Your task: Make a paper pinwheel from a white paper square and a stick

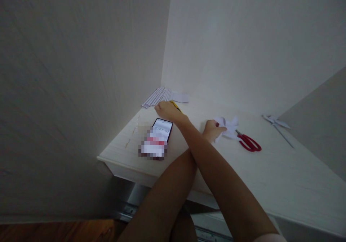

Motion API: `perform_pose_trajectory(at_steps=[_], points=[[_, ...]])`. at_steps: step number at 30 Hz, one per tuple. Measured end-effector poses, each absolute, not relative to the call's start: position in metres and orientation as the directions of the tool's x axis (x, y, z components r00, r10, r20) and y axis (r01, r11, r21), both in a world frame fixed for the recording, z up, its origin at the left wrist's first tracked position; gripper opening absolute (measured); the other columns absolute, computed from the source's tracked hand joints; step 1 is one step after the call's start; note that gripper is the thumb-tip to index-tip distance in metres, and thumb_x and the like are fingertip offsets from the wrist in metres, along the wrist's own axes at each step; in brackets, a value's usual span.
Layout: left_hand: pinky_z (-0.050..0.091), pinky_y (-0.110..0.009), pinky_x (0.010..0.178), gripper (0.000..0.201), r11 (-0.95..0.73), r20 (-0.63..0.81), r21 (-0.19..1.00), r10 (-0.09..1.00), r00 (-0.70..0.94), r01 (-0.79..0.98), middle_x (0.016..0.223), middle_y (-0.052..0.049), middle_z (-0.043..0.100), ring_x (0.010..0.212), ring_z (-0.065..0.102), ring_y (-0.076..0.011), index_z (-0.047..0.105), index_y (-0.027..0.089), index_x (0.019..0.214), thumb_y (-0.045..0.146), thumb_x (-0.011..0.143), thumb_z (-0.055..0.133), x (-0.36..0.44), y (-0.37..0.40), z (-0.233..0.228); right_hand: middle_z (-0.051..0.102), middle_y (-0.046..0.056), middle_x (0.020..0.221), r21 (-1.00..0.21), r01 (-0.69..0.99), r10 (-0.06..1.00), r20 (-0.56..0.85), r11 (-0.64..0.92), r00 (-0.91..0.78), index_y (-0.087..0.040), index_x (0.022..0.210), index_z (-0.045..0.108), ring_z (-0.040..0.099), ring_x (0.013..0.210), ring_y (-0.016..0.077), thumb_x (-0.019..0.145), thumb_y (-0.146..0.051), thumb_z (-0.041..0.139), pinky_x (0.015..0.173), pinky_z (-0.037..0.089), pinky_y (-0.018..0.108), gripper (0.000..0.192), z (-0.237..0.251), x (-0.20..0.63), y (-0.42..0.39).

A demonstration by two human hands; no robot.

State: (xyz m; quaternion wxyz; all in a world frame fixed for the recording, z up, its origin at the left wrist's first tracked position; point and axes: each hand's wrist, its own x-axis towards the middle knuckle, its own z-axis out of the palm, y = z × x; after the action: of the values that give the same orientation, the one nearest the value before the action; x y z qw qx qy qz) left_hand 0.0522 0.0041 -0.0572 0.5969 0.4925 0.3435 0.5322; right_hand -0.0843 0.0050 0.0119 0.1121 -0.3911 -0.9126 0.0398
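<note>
My arms are crossed over the white table. My left hand is closed on a folded white paper pinwheel, its thumb on the paper and its blades curling outward. My right hand reaches to the far left, fingers curled down beside a fan of thin white paper sticks; whatever is in its fingers is hidden. Just behind that wrist lies a yellow tool, perhaps a cutter, partly covered. Red-handled scissors lie right of the pinwheel, blades partly under the paper.
A phone showing a timer lies in front of my right hand. Small white paper pieces sit near the back corner. Another paper pinwheel on a stick lies at the right. Walls enclose the table; its front edge is near me.
</note>
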Motion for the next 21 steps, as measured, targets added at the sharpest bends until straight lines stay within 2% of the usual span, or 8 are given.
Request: perform_pose_trajectory(at_steps=[4,9,14,18,21], points=[[0.038,-0.021,0.056,0.005,-0.058,0.102,0.965,0.981,0.165,-0.255,0.058,0.001,0.055,0.055,0.05,-0.0077,0.059,0.008,0.061,0.004,0.061,0.062,0.05,0.002,-0.055,0.064,0.017,0.093,-0.091,0.712,0.711,0.223,0.696,-0.667,-0.007,0.091,0.059,0.057,0.086,0.0202,0.089,-0.021,0.024,0.075,0.039,0.03,0.038,0.014,-0.067,-0.004],[0.036,-0.021,0.055,0.008,-0.043,0.104,0.953,0.976,0.191,-0.299,0.058,0.003,0.053,0.052,0.047,-0.0063,0.058,0.009,0.06,0.001,0.06,0.061,0.053,0.003,-0.057,0.063,0.015,0.095,-0.104,0.7,0.705,0.194,0.707,-0.682,-0.009,0.094,0.058,0.056,0.084,0.019,0.087,-0.021,0.032,0.071,0.039,0.029,0.029,0.004,-0.079,-0.01],[0.035,-0.021,0.053,0.011,-0.042,0.087,0.965,0.983,0.164,-0.26,0.055,0.004,0.05,0.05,0.044,-0.0065,0.056,0.01,0.057,0.008,0.06,0.065,0.054,0.009,-0.063,0.063,0.011,0.091,-0.145,0.593,0.611,0.188,0.792,-0.769,-0.012,0.088,0.061,0.053,0.085,0.0171,0.081,-0.011,0.041,0.071,0.035,0.027,0.022,-0.004,-0.099,-0.006],[0.036,-0.021,0.054,0.009,-0.022,0.072,0.954,0.985,0.157,-0.3,0.057,0.003,0.051,0.052,0.046,-0.0064,0.057,0.011,0.059,0.005,0.06,0.064,0.055,0.01,-0.064,0.061,0.008,0.093,-0.174,0.516,0.544,0.228,0.839,-0.807,-0.015,0.09,0.064,0.049,0.089,0.0177,0.079,-0.013,0.048,0.074,0.031,0.03,0.02,-0.001,-0.11,-0.02],[0.037,-0.021,0.054,0.01,0.005,0.05,0.954,0.983,0.175,-0.298,0.056,0.003,0.051,0.051,0.045,-0.0062,0.057,0.011,0.058,0.003,0.059,0.064,0.058,0.009,-0.062,0.059,0.004,0.09,-0.271,0.379,0.432,0.172,0.885,-0.885,-0.018,0.09,0.064,0.049,0.087,0.015,0.079,-0.016,0.052,0.074,0.027,0.03,0.017,-0.002,-0.117,-0.042]])
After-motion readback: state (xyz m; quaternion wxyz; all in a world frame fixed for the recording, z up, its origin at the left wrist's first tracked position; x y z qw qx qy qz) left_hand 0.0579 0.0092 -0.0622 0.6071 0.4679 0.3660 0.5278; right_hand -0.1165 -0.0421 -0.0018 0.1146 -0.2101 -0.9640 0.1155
